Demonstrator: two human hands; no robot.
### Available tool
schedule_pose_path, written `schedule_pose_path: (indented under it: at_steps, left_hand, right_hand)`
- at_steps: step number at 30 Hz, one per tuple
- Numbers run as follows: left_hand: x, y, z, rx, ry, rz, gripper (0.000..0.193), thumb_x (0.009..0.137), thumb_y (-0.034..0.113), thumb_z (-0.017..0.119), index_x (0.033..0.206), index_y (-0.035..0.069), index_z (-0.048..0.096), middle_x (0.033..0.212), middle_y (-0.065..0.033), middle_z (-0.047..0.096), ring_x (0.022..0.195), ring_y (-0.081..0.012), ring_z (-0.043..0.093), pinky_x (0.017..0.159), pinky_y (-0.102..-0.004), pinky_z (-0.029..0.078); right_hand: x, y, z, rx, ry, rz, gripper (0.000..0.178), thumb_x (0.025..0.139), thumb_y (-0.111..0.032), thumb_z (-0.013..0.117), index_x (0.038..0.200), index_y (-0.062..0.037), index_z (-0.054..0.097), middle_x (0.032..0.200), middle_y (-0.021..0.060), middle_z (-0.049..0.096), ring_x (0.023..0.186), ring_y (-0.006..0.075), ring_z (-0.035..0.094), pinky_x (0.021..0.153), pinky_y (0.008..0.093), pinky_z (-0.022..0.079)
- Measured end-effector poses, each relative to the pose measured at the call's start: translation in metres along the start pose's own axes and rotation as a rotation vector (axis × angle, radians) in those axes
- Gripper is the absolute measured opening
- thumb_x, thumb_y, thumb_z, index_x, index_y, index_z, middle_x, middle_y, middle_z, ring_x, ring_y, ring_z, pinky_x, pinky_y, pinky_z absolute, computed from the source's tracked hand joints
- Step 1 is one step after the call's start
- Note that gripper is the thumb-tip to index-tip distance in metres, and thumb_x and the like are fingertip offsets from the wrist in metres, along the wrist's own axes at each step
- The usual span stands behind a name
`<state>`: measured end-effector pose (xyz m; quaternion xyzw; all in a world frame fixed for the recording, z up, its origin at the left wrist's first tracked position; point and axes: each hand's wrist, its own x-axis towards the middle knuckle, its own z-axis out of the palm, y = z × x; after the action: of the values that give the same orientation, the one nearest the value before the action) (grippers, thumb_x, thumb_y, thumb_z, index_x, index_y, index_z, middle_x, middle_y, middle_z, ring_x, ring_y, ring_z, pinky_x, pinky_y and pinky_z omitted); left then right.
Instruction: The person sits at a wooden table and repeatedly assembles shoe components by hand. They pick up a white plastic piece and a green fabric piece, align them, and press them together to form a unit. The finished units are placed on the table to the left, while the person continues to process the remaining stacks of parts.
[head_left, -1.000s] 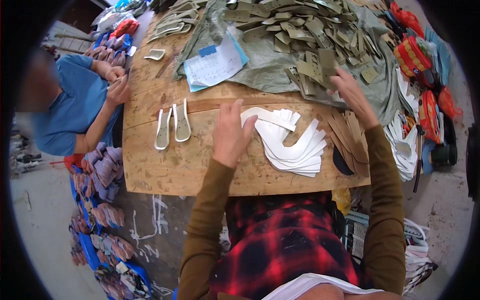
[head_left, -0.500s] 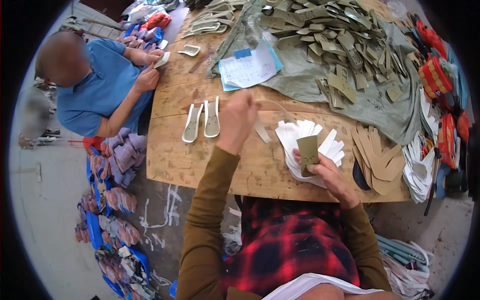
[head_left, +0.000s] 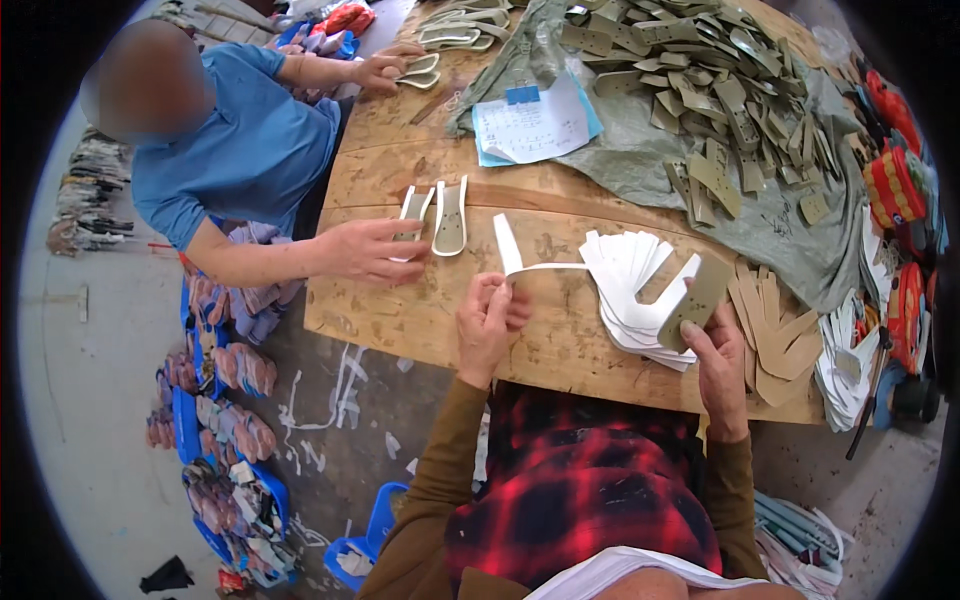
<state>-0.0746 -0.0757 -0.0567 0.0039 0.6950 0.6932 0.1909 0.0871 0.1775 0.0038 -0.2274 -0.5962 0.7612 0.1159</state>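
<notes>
My left hand (head_left: 488,318) is closed, pinching a bent white strip (head_left: 506,242) between thumb and fingers; a thin length of it runs right toward the stack. In my right hand (head_left: 722,365) is an olive-green curved plate (head_left: 697,300) with small holes, held by its lower end and tilted. Beside and partly under that plate lies a fanned stack of white U-shaped pieces (head_left: 620,305). Left of my left hand, two olive plates edged in white stand side by side, the right-hand plate (head_left: 451,225) in full view and the other plate (head_left: 414,212) partly behind a co-worker's hand (head_left: 365,250).
A heap of olive plates (head_left: 700,95) covers a grey-green sheet (head_left: 640,170) at the back. Papers with a blue clip (head_left: 530,125) lie before it. Brown U-shaped pieces (head_left: 775,335) are at right. The co-worker's other hand (head_left: 390,68) touches edged plates at far left.
My left hand has lowered, with the white strip now visible in it. My right hand has moved right with the plate. The co-worker has reached across to the edged plates.
</notes>
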Motion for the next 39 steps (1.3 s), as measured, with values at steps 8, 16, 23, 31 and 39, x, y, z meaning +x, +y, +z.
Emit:
schedule_pose_path:
  at_steps: [8, 16, 23, 31, 39]
  left_hand:
    - [-0.001, 0.0, 0.004, -0.376, 0.102, 0.02, 0.011, 0.095, 0.014, 0.063, 0.1, 0.006, 0.058, 0.096, -0.0057, 0.066, 0.077, -0.0117, 0.066, 0.058, -0.0233, 0.055]
    - [-0.036, 0.054, 0.055, -1.002, -0.319, -0.302, 0.031, 0.1, 0.013, 0.053, 0.13, 0.005, 0.049, 0.124, -0.0083, 0.06, 0.107, -0.013, 0.061, 0.083, -0.0233, 0.055]
    - [-0.059, 0.06, 0.109, -0.978, -0.509, -0.471, 0.037, 0.105, 0.023, 0.04, 0.136, 0.002, 0.044, 0.135, -0.0154, 0.053, 0.12, -0.0235, 0.057, 0.106, -0.0384, 0.047]
    - [-0.07, 0.06, 0.114, -0.818, -0.544, -0.531, 0.037, 0.107, 0.026, 0.036, 0.132, 0.001, 0.047, 0.13, -0.0149, 0.055, 0.118, -0.0245, 0.058, 0.106, -0.0435, 0.046]
    - [-0.071, 0.062, 0.114, -0.751, -0.604, -0.528, 0.038, 0.107, 0.027, 0.037, 0.129, 0.0, 0.051, 0.13, -0.0145, 0.056, 0.119, -0.0245, 0.057, 0.106, -0.0444, 0.045]
  right_hand:
    - [-0.008, -0.009, 0.003, 0.076, 0.046, -0.014, 0.045, 0.087, -0.003, 0.065, 0.129, -0.0009, 0.049, 0.103, 0.0062, 0.066, 0.081, 0.0073, 0.058, 0.064, 0.0214, 0.044]
    - [-0.02, -0.047, 0.0, 0.116, 0.044, -0.225, 0.031, 0.088, -0.002, 0.058, 0.119, 0.0012, 0.054, 0.108, 0.0146, 0.065, 0.08, 0.019, 0.065, 0.066, 0.0301, 0.053]
    - [-0.008, -0.063, 0.009, -0.536, -0.108, -0.537, 0.028, 0.085, -0.003, 0.069, 0.111, 0.0016, 0.063, 0.093, 0.0105, 0.068, 0.079, 0.0201, 0.066, 0.069, 0.0309, 0.051]
    - [-0.01, -0.064, 0.003, -0.654, -0.217, -0.45, 0.027, 0.083, -0.004, 0.072, 0.108, 0.0012, 0.065, 0.098, 0.0101, 0.068, 0.089, 0.0215, 0.065, 0.078, 0.0315, 0.048]
    - [-0.009, -0.048, -0.009, -0.793, -0.21, -0.572, 0.032, 0.083, -0.008, 0.072, 0.114, -0.0032, 0.065, 0.094, 0.0094, 0.07, 0.076, 0.0214, 0.066, 0.067, 0.031, 0.05]
